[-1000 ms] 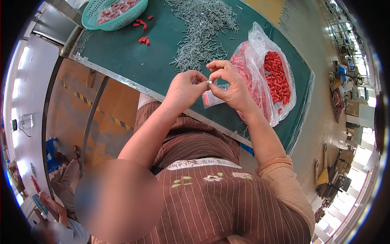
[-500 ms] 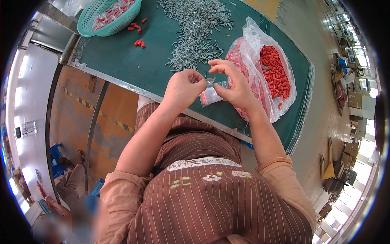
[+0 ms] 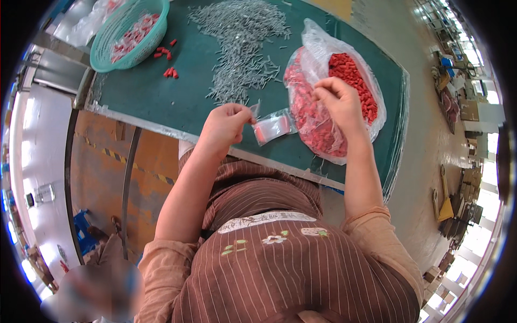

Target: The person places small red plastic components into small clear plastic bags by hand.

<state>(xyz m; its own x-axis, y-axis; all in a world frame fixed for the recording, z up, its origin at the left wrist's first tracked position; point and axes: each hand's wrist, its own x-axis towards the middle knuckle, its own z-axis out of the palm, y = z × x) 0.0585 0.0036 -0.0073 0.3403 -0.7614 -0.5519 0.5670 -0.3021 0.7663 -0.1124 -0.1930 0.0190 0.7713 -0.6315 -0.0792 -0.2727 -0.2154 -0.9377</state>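
Observation:
My left hand (image 3: pixel 227 126) is closed near the table's front edge, its thumb and fingers pinching a small clear plastic bag (image 3: pixel 256 109). Just right of it lies a pack of clear plastic bags (image 3: pixel 273 128) with a red band. My right hand (image 3: pixel 343 105) hovers over a large clear bag (image 3: pixel 314 121) filled with red plastic plugs. Its fingers are loosely curved, thumb and forefinger slightly apart, and nothing shows between them. Through the bag's mouth, loose red plugs (image 3: pixel 353 70) are visible beside that hand.
A heap of grey metal screws or pins (image 3: pixel 242 40) spreads over the green table (image 3: pixel 188 91). At the far left a turquoise basket (image 3: pixel 102 54) holds small packed bags, with several red plugs (image 3: pixel 171 72) nearby. Another person (image 3: pixel 102 258) is at lower left.
My right hand has left the small bag by my left hand and moved right, over the large bag of red plugs. My left hand keeps its pinch. The whole view has shifted slightly.

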